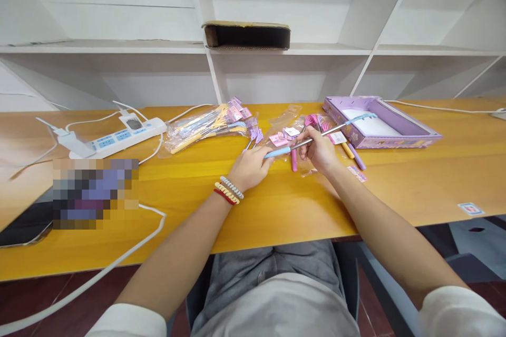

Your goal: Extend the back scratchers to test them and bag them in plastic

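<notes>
In the head view, our forearms [193, 245] reach forward over the front edge of the table [190, 189], with the hands drawn in toward each other. Our left hand [251, 168], palm down and with bands [229, 190] round its wrist, curls its fingers about the handle end of the back scratcher [279, 151]. Farther along, our right hand [321, 151] pinches the shaft between thumb and fingers. The scratcher slants up to the right, with a pale blue grip, a thin shiny shaft and a pale blue claw head over the purple tray [395, 142]. We have open wood between our wrists and the front edge, and more right of our right forearm. Beyond our hands, bagged scratchers [207, 129] lie leftward; the tray's walls stand to the right. The white shelf [328, 52] bounds the far side.
</notes>
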`<state>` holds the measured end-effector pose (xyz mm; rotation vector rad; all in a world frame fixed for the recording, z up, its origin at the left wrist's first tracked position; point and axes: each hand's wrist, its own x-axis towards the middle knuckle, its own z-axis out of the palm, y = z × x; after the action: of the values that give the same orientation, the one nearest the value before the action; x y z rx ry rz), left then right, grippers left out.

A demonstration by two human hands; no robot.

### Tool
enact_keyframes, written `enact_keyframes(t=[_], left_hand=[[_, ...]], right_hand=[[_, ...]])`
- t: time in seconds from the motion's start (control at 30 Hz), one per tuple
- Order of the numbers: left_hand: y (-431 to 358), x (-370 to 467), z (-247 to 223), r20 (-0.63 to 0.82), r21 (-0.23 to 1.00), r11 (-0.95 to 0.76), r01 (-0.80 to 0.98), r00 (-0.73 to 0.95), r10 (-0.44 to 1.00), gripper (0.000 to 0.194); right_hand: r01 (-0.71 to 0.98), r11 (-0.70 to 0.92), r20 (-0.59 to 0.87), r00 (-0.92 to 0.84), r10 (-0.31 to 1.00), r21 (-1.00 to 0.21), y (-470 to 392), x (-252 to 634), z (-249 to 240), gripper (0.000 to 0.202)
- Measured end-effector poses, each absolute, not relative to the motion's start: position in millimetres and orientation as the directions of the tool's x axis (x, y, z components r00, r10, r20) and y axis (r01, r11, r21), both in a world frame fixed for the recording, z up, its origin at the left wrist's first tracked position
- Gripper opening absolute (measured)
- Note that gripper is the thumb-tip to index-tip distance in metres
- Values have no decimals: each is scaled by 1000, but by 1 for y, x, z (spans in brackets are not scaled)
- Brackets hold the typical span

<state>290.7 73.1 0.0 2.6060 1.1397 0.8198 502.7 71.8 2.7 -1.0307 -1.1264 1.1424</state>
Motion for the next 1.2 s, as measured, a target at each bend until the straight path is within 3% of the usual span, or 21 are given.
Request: enact_keyframes(t=[0.17, 0.37, 0.57, 0.9, 1.03, 1.2], left_hand=[[72, 292, -2, 425, 387, -706, 593, 565, 707, 27], [70, 296, -1, 458, 509, -685, 521, 510, 728, 29], [70, 295, -1, 396, 625, -595, 506, 451, 799, 31], [69, 293, 0, 369, 679, -599, 424, 508, 778, 31], [69, 294, 2, 316, 741, -559, 371, 542, 778, 30], [61, 300, 9, 149, 837, -433, 333, 624, 767, 33]], right_hand=[[-132, 105, 97, 66, 993, -986, 69, 498, 4, 47], [-237, 92, 95, -2, 995, -967, 64, 496, 9, 39], [-186, 57, 66, -38, 997, -981, 61, 492, 10, 36], [-203, 95, 111, -69, 991, -975, 59, 491, 6, 29], [-201, 117, 126, -37, 991, -973, 58, 491, 6, 31], [-150, 123, 129, -27, 991, -981, 57, 487, 1, 33]])
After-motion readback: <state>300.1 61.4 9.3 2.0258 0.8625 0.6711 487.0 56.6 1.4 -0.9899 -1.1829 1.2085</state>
